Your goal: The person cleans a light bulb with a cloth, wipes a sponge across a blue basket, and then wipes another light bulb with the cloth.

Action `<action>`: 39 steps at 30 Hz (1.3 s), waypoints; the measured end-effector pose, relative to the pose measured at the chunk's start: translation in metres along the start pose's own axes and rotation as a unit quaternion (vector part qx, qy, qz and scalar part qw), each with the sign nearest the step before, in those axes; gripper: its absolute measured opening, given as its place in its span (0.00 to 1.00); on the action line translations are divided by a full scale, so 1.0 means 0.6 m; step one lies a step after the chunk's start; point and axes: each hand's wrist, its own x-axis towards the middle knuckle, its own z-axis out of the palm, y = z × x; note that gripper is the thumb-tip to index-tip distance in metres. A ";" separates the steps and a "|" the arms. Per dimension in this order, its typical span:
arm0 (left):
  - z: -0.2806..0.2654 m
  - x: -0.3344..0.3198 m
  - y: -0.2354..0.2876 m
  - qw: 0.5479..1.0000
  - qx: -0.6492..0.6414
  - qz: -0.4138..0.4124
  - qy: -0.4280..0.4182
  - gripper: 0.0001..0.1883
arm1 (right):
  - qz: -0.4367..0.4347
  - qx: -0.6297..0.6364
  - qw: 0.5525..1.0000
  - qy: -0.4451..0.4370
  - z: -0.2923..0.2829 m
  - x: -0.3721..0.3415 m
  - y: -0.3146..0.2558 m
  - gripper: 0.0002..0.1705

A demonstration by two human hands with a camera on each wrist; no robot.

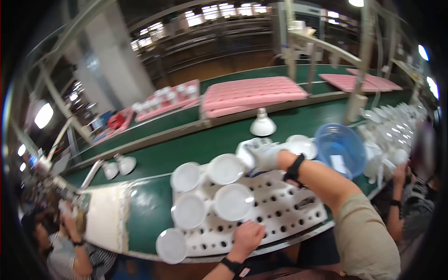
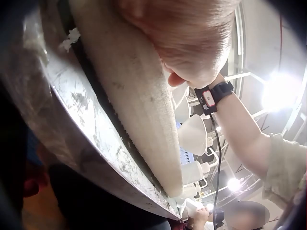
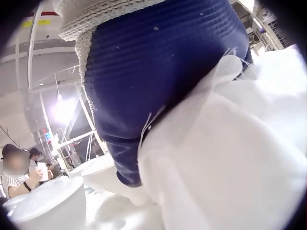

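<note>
Here, a worker's right hand (image 1: 265, 158), in a blue-coated knit glove and with the arm stretched across a perforated white foam tray (image 2: 132, 96), grips a bunched white cloth (image 3: 230, 158), while the bare left hand (image 1: 248, 238) rests at the tray's near edge, fingers curled in, nothing seen in its hold. The cloth lies against the gloved palm, well apart from the left hand and near a round white cover (image 1: 226, 169). Soft folds and loose threads mark the fabric beside smooth, shallow discs.

Blue knit-cuffed glove (image 3: 158, 72) against white cloth (image 3: 230, 158), white rounded pieces (image 3: 53, 203) lower left.
</note>
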 end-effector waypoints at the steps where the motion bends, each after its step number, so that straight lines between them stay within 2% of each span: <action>1: 0.006 -0.004 -0.007 1.000 0.000 0.000 -0.001 0.13 | -0.008 0.010 1.000 0.010 0.009 0.008 0.006 0.60; 2: 0.003 -0.005 -0.005 1.000 0.008 -0.004 -0.008 0.12 | -0.025 0.022 0.999 -0.004 0.003 0.009 0.005 0.61; 7: 0.000 0.000 0.005 0.999 -0.032 -0.032 0.014 0.10 | 0.042 0.009 0.999 0.015 -0.012 -0.011 0.011 0.61; 9: 0.003 0.000 -0.001 0.999 -0.026 -0.031 0.012 0.10 | 0.051 0.038 0.995 0.072 -0.042 -0.032 0.015 0.61; 11: 0.004 -0.005 0.000 0.999 -0.015 -0.033 0.009 0.10 | -0.008 0.074 0.985 0.153 -0.071 -0.061 0.027 0.61; 13: 0.000 -0.001 0.002 0.998 -0.035 -0.040 0.016 0.10 | -0.031 0.080 0.980 0.177 -0.108 -0.108 0.011 0.61; 15: 0.020 -0.015 -0.020 0.999 -0.023 -0.046 0.019 0.09 | -0.090 0.106 0.968 0.208 -0.112 -0.154 0.003 0.60; 17: 0.024 -0.012 -0.021 0.997 -0.010 -0.073 0.031 0.21 | -0.120 0.113 0.966 0.198 -0.111 -0.206 -0.019 0.60; 18: 0.026 -0.012 -0.028 0.989 -0.046 -0.136 -0.044 0.37 | -0.123 0.102 0.968 0.194 -0.102 -0.233 -0.025 0.60; 19: 0.018 -0.007 -0.015 0.989 -0.041 -0.134 -0.034 0.37 | -0.125 0.091 0.970 0.190 -0.091 -0.258 -0.031 0.60; 21: 0.002 0.006 0.025 0.982 -0.149 -0.118 0.013 0.42 | -0.086 0.184 0.970 0.137 -0.073 -0.299 -0.055 0.61; 22: 0.003 0.011 0.039 0.983 -0.164 -0.083 0.006 0.47 | -0.119 0.157 0.968 0.158 -0.061 -0.314 -0.068 0.60; 23: 0.008 0.013 0.059 0.990 -0.128 -0.054 0.038 0.41 | -0.142 0.174 0.962 0.152 -0.040 -0.321 -0.071 0.60; 25: 0.013 0.023 0.083 0.945 -0.262 -0.173 -0.094 0.32 | -0.127 0.203 0.964 0.119 -0.027 -0.350 -0.107 0.57; 26: 0.015 0.020 0.101 0.952 -0.264 -0.151 -0.040 0.26 | -0.147 0.204 0.960 0.122 -0.008 -0.353 -0.113 0.56; 27: 0.018 0.014 0.105 0.952 -0.263 -0.149 -0.041 0.26 | -0.166 0.206 0.956 0.127 0.008 -0.356 -0.119 0.55; 28: 0.023 0.007 0.106 0.954 -0.258 -0.138 -0.058 0.26 | -0.162 0.210 0.954 0.141 0.008 -0.368 -0.127 0.48; 29: 0.026 0.001 0.107 0.957 -0.252 -0.127 -0.074 0.26 | -0.162 0.210 0.953 0.145 0.022 -0.373 -0.120 0.48; 30: 0.030 -0.002 0.113 0.965 -0.218 -0.121 -0.082 0.28 | -0.124 0.262 0.940 0.181 0.036 -0.375 -0.114 0.44; 31: 0.018 0.003 0.125 0.969 -0.157 -0.134 -0.134 0.30 | -0.084 0.313 0.922 0.213 0.040 -0.379 -0.114 0.39; 32: 0.050 -0.010 0.107 0.978 -0.165 -0.085 -0.093 0.30 | -0.073 0.459 0.860 0.211 0.036 -0.380 -0.119 0.33; 33: 0.082 -0.023 0.088 0.983 -0.173 -0.034 -0.052 0.30 | -0.050 0.494 0.836 0.234 0.063 -0.375 -0.097 0.26; 34: 0.059 -0.014 0.108 0.992 -0.101 0.073 -0.005 0.29 | -0.037 0.572 0.796 0.193 0.071 -0.367 -0.075 0.22; 35: 0.037 -0.010 0.133 0.982 -0.187 -0.004 -0.019 0.26 | -0.025 0.644 0.749 0.150 0.075 -0.365 -0.063 0.19; 36: 0.006 -0.002 0.167 0.959 -0.272 -0.082 -0.019 0.23 | -0.027 0.672 0.716 0.188 0.077 -0.367 -0.070 0.19; 37: -0.009 0.002 0.167 0.959 -0.271 -0.081 -0.020 0.23 | -0.032 0.696 0.681 0.225 0.079 -0.369 -0.078 0.19; 38: -0.018 0.004 0.165 0.892 -0.386 -0.228 -0.064 0.21 | -0.039 0.715 0.646 0.263 0.081 -0.372 -0.086 0.19; 39: -0.006 0.003 0.159 0.857 -0.428 -0.277 -0.077 0.19 | -0.027 0.733 0.641 0.225 0.092 -0.382 -0.085 0.20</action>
